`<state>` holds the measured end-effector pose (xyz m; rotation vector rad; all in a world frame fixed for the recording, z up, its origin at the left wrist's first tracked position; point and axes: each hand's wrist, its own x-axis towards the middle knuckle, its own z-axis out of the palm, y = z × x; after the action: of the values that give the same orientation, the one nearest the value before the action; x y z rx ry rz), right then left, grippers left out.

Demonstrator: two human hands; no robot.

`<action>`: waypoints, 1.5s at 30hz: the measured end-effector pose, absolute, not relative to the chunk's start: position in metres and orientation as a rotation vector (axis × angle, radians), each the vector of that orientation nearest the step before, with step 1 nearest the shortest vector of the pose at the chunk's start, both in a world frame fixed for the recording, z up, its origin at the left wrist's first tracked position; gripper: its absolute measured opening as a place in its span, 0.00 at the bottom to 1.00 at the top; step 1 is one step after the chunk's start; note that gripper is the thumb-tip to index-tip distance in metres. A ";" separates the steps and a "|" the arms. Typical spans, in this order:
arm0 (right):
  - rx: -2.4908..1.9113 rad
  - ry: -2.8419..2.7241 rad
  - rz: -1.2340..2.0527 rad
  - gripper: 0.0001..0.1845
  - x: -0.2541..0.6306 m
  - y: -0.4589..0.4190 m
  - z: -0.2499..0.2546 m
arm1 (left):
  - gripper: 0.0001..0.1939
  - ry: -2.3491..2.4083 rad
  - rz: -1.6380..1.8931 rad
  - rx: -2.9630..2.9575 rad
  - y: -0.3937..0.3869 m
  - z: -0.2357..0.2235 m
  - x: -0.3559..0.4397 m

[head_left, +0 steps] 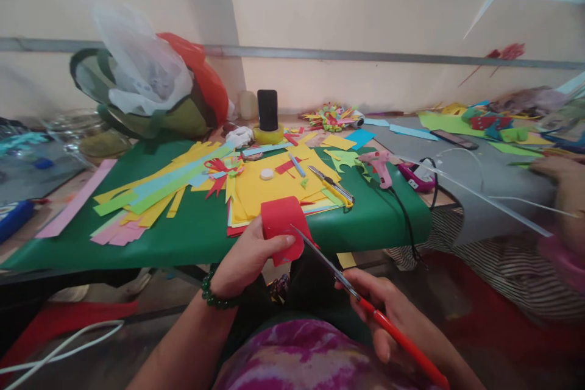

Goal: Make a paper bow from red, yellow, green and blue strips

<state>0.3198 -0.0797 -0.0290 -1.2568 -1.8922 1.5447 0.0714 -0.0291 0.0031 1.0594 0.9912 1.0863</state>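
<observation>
My left hand (249, 259) pinches a curved piece of red paper (283, 216) with the thumb on top, just off the front edge of the table. A green bead bracelet (214, 295) circles that wrist. In my right hand (388, 311) are scissors (379, 320) with long metal blades and red handles. The blade tips lie against the right side of the red paper; whether they cut into it I cannot make out. Behind the paper lies a stack of yellow sheets (256, 186), with a utility knife (333, 186) and a blue pen (297, 164) on it.
A pink glue gun (379, 167) with a black cord sits right of the stack. Coloured paper strips (169, 170) spread leftward over the green cover (183, 250). A phone (267, 109) stands at the back, beside a bag (169, 109). Another person's arm (567, 195) reaches in at right.
</observation>
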 end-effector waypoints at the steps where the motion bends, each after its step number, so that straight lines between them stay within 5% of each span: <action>1: -1.256 -1.883 1.551 0.31 0.319 -0.080 -0.029 | 0.15 0.992 1.074 1.054 -0.029 0.004 0.071; 6: -1.238 -1.840 1.626 0.34 0.319 -0.079 -0.031 | 0.17 1.011 1.047 1.023 -0.029 0.008 0.068; 12: -1.175 -1.781 1.695 0.49 0.319 -0.080 -0.035 | 0.17 0.986 1.002 1.083 -0.029 0.006 0.062; 26: -1.178 -2.000 1.614 0.58 0.326 -0.074 -0.031 | 0.11 0.892 0.734 1.308 -0.021 0.026 0.049; 45: -1.181 -1.991 1.590 0.58 0.324 -0.074 -0.034 | 0.09 0.909 0.758 1.221 -0.022 0.032 0.057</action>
<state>0.3236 -0.0740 -0.0343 -1.1812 -1.9914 1.5904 0.0573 -0.0223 0.0315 1.2214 0.9095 0.7583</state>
